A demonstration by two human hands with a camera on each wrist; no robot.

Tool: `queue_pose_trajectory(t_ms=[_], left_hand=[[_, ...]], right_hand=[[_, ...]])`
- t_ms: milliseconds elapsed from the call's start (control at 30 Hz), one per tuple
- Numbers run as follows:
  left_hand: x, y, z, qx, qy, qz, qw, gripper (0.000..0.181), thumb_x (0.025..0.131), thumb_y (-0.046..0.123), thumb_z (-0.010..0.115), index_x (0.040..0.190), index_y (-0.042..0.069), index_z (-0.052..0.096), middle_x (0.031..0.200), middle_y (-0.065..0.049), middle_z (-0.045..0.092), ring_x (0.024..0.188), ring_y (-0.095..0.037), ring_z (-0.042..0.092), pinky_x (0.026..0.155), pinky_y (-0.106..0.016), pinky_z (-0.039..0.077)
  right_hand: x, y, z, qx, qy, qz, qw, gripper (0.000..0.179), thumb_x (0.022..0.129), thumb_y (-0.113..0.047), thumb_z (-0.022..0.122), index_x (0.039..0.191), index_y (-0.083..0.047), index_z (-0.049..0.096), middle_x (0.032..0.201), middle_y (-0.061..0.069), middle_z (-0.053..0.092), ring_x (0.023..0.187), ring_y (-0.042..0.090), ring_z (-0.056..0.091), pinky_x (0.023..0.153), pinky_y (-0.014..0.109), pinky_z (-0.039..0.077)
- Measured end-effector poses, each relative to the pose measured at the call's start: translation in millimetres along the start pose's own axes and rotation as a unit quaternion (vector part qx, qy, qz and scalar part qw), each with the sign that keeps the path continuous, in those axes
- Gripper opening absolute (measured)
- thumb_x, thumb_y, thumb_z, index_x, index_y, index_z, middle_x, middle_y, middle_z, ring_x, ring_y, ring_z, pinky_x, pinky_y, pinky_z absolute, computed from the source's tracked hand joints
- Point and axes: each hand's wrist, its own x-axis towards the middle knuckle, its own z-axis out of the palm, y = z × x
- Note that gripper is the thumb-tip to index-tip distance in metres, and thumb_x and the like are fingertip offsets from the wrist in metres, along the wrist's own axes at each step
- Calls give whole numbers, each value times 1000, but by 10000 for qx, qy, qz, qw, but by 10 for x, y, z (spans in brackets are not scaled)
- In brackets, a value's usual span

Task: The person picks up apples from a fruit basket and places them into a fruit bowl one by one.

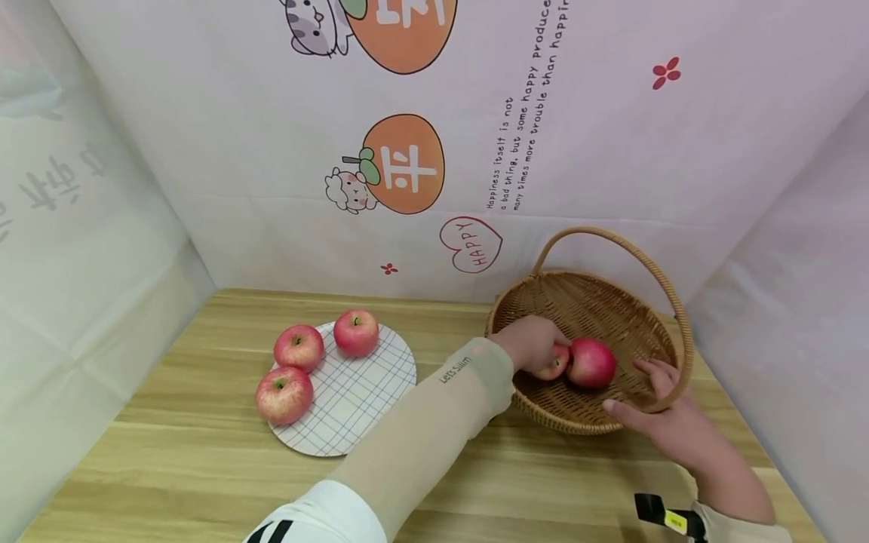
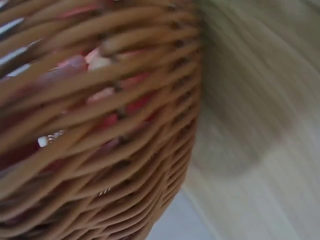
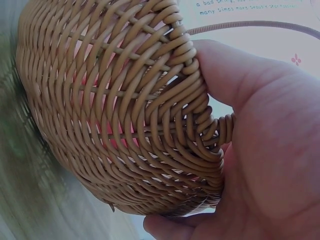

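The left grip (image 1: 532, 343), fingers partly hidden, seems curled round one apple (image 1: 558, 365) beside a second apple (image 1: 593, 363) in the wicker basket (image 1: 577, 298); the right grip (image 1: 679, 424) clasps its edge. A heart (image 1: 471, 245) reads "HAPPY".

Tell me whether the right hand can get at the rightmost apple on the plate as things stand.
Probably not: the right hand grips the basket, and both the basket and the left arm lie between it and that apple.
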Motion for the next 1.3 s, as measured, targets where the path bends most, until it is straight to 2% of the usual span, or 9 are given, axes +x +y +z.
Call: queue_pose_trajectory(t_ms=[167,300,467,600,700,833,967,1200,1300], left_hand=[[-32,25,-38,180,280,-208,9992,40,93,16,71,128,34,69,114,17,64,89,-3,51,72,-12,41],[-59,53,-68,-270,276,-317,9988,40,93,10,68,127,30,71,106,15,67,81,-5,52,66,-15,43],[-173,121,-165,-13,628,-290,9976,38,91,18,72,127,31,71,107,20,68,86,-3,52,70,-13,41],[-319,174,-267,-483,685,-346,9959,42,86,23,79,127,31,71,118,19,66,95,-1,50,78,-13,39],[-411,194,-326,-1222,520,-495,9899,41,87,20,78,126,32,71,115,16,66,82,-7,54,72,-22,50],[-486,189,-365,-2102,360,-700,9745,39,88,19,78,123,34,73,114,13,64,72,-11,57,63,-34,57],[-567,177,-384,-2763,297,-670,9583,37,88,15,78,121,32,74,120,9,62,82,-10,61,63,-35,58],[-949,168,-402,-4408,-123,-265,8971,41,88,2,75,124,23,73,114,2,64,83,-18,67,67,-41,59],[-1158,134,-410,-4678,-269,-41,8834,43,87,-1,75,125,20,72,111,2,65,84,-20,68,70,-44,59]], right_hand=[[1,13,-4,5,-65,50,10000,97,92,-40,72,152,11,16,152,39,2,133,65,11,95,77,24],[9,21,1,23,-108,104,9999,99,92,-41,71,153,10,12,152,40,3,132,64,15,94,76,26],[13,20,6,24,-165,214,9996,101,93,-43,70,153,10,9,152,40,3,133,64,15,96,75,25],[10,22,4,27,-186,227,9996,101,93,-43,69,153,11,9,151,41,2,133,64,11,96,76,24],[8,27,4,-12,-168,206,9996,100,93,-43,69,153,12,10,150,42,2,133,64,9,96,76,23],[10,32,2,-15,-159,191,9997,100,93,-43,69,152,12,11,150,42,2,133,64,9,95,76,23],[10,38,1,-6,-183,246,9995,100,93,-43,69,152,12,10,150,43,1,132,65,10,95,77,23],[9,37,9,46,-178,256,9995,101,93,-42,69,152,13,9,151,42,2,131,66,14,95,77,25],[10,41,6,34,-153,239,9996,101,93,-42,69,152,13,8,151,42,2,131,66,14,95,77,24]])
